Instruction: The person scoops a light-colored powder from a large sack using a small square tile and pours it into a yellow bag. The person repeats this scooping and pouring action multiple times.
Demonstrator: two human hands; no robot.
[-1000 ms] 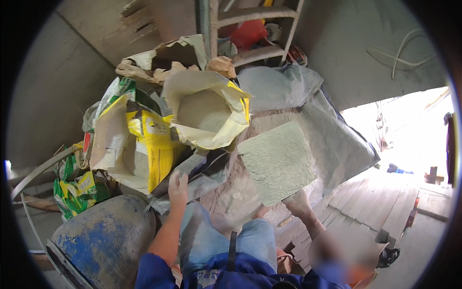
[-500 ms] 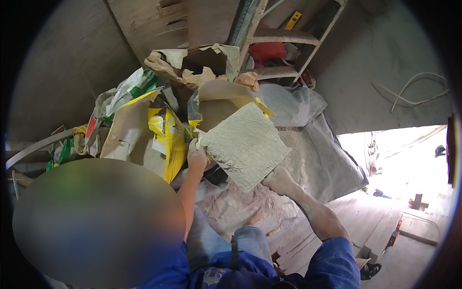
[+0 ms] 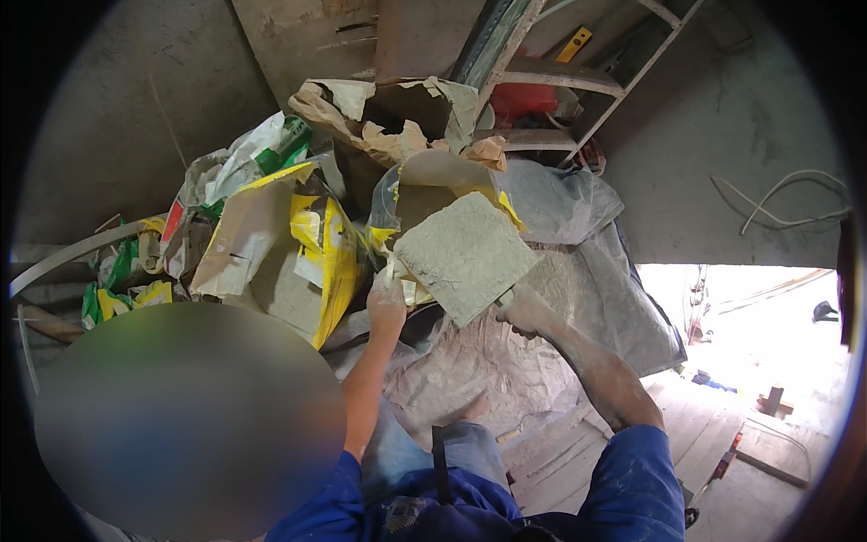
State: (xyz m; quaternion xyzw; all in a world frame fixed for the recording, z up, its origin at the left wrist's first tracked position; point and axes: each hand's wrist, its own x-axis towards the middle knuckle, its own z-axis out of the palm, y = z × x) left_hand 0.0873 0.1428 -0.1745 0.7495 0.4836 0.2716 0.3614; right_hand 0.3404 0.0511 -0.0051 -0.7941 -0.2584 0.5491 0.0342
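Slab [image 3: 467, 256], grey, flat and roughly square, held up at frame centre, turned like a diamond: one corner pointing to the top of the frame, the opposite one down toward the lap. Broad face tilted toward the camera; no clear long axis, sides about equal. Dusted all over with pale powder.

Left hand [image 3: 386, 307] closed on the slab's left corner, fingers wrapped over the edge, forearm rising from the lower centre. Right hand [image 3: 526, 312] clamped on the lower right edge, knuckles coated in grey dust, forearm running down to a blue sleeve [image 3: 632, 479] at the lower right.

Behind the slab, touching or just beside its upper edge, an open paper sack [image 3: 433, 185] with a yellow rim. Left of it, a yellow-and-white sack [image 3: 325, 262] leaning among crumpled green-and-white bags [image 3: 262, 154] at the upper left. Torn brown paper [image 3: 388, 117] piled above. Grey plastic sheet [image 3: 578, 235] spread to the right, draped down toward wooden boards [image 3: 578, 443] at the lower centre. Metal ladder [image 3: 578, 99] slanted across the top right against a concrete wall [image 3: 722, 154]. White cable [image 3: 777, 203] looped on that wall at the right. Bright daylight at the right edge. Large blurred patch at the lower left, contents impossible to tell.
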